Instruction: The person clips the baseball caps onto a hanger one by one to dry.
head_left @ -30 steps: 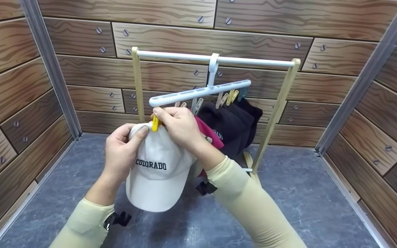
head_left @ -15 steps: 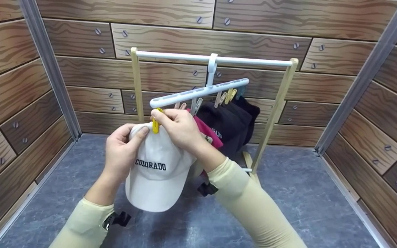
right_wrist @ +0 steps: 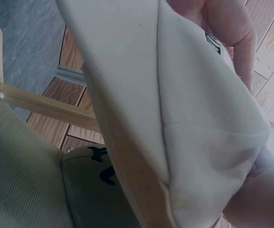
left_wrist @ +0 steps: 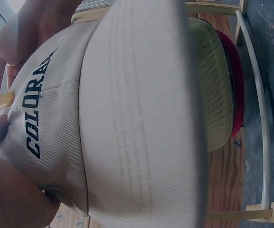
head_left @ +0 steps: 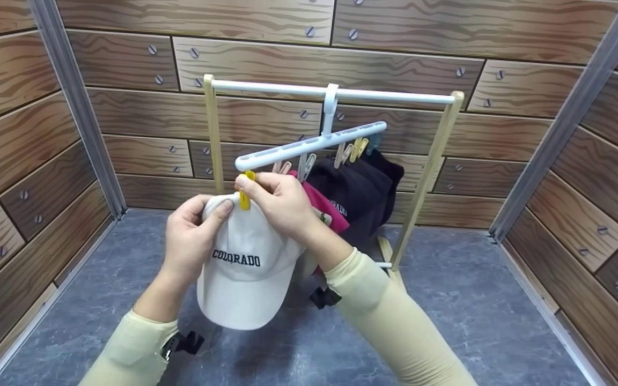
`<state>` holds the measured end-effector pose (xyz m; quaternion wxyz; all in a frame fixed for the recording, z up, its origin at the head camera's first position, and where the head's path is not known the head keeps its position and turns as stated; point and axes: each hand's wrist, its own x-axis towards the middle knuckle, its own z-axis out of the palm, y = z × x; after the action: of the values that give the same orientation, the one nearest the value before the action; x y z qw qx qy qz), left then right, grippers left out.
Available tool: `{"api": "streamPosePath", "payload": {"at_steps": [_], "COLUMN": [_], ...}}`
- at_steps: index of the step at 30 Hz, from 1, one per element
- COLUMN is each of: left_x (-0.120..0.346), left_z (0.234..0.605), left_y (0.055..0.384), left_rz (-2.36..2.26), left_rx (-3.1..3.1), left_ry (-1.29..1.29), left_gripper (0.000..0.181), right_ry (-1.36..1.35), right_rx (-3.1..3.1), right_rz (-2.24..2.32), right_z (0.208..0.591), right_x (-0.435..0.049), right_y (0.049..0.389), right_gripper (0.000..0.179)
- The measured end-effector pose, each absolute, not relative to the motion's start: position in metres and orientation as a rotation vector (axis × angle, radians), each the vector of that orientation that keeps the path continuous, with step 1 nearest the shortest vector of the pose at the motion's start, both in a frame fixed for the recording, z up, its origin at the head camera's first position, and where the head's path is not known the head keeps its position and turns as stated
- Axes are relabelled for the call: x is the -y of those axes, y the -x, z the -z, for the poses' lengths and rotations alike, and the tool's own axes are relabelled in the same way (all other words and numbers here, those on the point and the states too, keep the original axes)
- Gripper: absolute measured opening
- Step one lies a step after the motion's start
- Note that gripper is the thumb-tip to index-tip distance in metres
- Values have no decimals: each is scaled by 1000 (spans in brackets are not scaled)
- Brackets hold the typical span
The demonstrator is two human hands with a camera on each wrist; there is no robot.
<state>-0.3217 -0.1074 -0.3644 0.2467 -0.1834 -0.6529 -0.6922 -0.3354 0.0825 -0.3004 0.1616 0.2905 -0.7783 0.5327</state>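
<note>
A white baseball cap lettered COLORADO hangs upright, brim down, below the near end of a pale blue clip hanger. My left hand pinches the top edge of its crown, thumb on the front. A yellow clothespin sits at the crown's top, and my right hand pinches its upper part. How firmly its jaws bite the fabric cannot be told. The left wrist view shows the cap's brim up close, with the clothespin between the fingers.
Behind hang a pink cap, an olive cap and dark caps, under several clothespins. The hanger hooks over the white rail of a wooden rack. Wood-patterned walls enclose the grey floor.
The yellow clothespin and my right hand have shifted slightly down and to the right. The hanger's near end has dipped a little. My left hand keeps its hold on the white cap.
</note>
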Motion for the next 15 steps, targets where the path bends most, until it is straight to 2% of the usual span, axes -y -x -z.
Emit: {"api": "streamPosePath", "payload": {"at_steps": [15], "left_x": [105], "left_z": [368], "left_y": [318], "left_rz": [1827], "left_rx": [1817], "left_ry": [541], "left_gripper": [11], "right_ry": [-873], "right_rx": [2160], "right_rz": [-1444], "right_z": [314], "right_x": [-90], "right_y": [328], "right_gripper": [27]}}
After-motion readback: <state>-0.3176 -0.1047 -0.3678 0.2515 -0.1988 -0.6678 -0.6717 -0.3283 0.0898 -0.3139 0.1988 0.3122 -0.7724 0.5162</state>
